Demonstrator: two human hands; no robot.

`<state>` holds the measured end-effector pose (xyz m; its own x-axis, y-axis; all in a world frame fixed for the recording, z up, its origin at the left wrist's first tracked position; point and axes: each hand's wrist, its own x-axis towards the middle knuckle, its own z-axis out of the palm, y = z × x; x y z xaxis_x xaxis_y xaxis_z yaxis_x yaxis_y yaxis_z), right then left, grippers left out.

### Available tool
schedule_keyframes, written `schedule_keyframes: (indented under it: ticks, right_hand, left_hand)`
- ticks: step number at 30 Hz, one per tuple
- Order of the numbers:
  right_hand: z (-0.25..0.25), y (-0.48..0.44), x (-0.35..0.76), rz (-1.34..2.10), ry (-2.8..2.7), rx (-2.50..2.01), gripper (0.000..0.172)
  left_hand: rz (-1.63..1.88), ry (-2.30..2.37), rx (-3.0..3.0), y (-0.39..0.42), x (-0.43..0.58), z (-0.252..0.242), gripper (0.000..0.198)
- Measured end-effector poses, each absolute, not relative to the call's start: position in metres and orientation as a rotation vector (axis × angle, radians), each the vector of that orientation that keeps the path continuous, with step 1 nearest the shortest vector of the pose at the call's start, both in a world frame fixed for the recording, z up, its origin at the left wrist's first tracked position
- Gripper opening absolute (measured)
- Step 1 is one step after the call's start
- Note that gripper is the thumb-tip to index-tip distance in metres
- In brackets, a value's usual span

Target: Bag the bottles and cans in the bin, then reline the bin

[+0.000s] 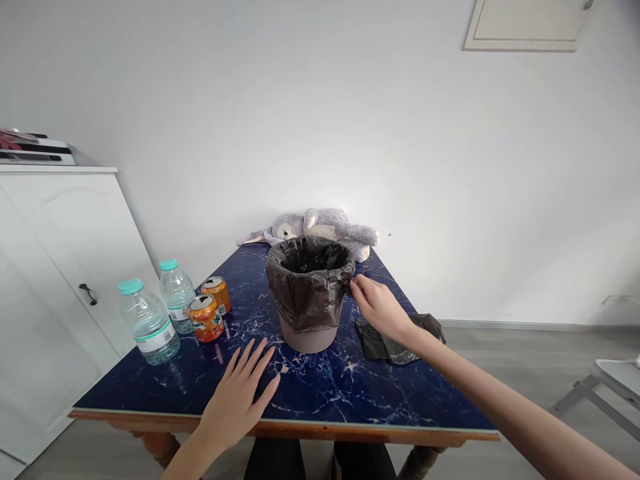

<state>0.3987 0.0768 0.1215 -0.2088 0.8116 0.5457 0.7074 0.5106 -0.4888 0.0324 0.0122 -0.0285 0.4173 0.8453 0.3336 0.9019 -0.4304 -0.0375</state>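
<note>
A trash can (309, 341) stands upright in the middle of the table, lined with a black trash bag (313, 300) folded down over its rim. My right hand (377, 303) pinches the bag's edge at the right side of the rim. Flat on the tabletop, fingers spread, my left hand (240, 393) rests in front and to the left of the can, holding nothing. More black plastic bags (390, 343) lie beneath my right forearm, partly covered by it.
Two plastic bottles (150, 327) with teal caps and two orange soda cans (206, 320) stand at the left. Behind the trash can lies a plush rabbit (320, 223) near the wall. A white cabinet (65, 267) is left of the blue table (240, 267).
</note>
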Motion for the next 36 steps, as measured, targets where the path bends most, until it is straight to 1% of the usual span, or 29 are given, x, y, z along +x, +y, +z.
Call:
schedule_keyframes:
  ticks: [3,7,11,14,16,19,21,24,25,27,29,31,34,36]
  right_hand:
    - [0.113,0.074,0.399,0.158,-2.000,-1.245,0.032]
    - [0.100,0.059,0.401,0.246,-2.053,-1.232,0.037]
    - [0.074,0.034,0.409,0.570,-2.055,-1.182,0.049]
    - [0.042,0.018,0.415,0.868,-2.013,-1.181,0.055]
    - [0.020,0.012,0.417,1.016,-1.940,-1.187,0.057]
    - [-0.002,0.006,0.416,1.096,-1.789,-1.179,0.058]
    - [-0.009,0.005,0.415,1.101,-1.717,-1.167,0.058]
    - [-0.013,0.005,0.414,1.101,-1.675,-1.175,0.058]
    - [-0.014,0.005,0.414,1.092,-1.674,-1.182,0.059]
    - [-0.015,0.005,0.414,1.069,-1.676,-1.193,0.060]
    - [-0.017,0.005,0.413,1.058,-1.680,-1.191,0.060]
    - [-0.017,0.006,0.412,1.056,-1.683,-1.179,0.060]
    - [-0.016,0.006,0.410,1.036,-1.690,-1.181,0.060]
    - [-0.015,0.006,0.409,1.019,-1.699,-1.194,0.062]
  left_hand:
    - [-0.408,-1.530,-2.472,0.012,0.032,-0.030,0.071]
    - [-0.487,-1.514,-2.474,0.009,0.034,-0.028,0.067]
    - [-0.541,-1.534,-2.549,-0.004,0.037,-0.014,0.059]
    - [-0.692,-1.558,-2.584,-0.021,0.031,0.005,0.044]
    - [-0.915,-1.538,-2.461,-0.031,0.020,0.024,0.032]
    - [-1.200,-1.485,-2.023,-0.035,-0.006,0.061,0.019]
    - [-1.264,-1.461,-1.693,-0.029,-0.027,0.091,0.020]
    - [-1.218,-1.495,-1.458,-0.008,-0.056,0.133,0.040]
    - [-1.163,-1.549,-1.449,0.000,-0.065,0.144,0.046]
    - [-0.991,-1.714,-1.517,0.014,-0.078,0.160,0.052]
    - [-0.787,-1.875,-1.630,0.021,-0.085,0.166,0.051]
    - [-0.657,-1.963,-1.684,0.017,-0.085,0.167,0.050]
    - [-0.633,-1.974,-1.640,-0.010,-0.070,0.169,0.043]
    - [-0.619,-1.931,-1.634,-0.038,-0.048,0.182,0.035]
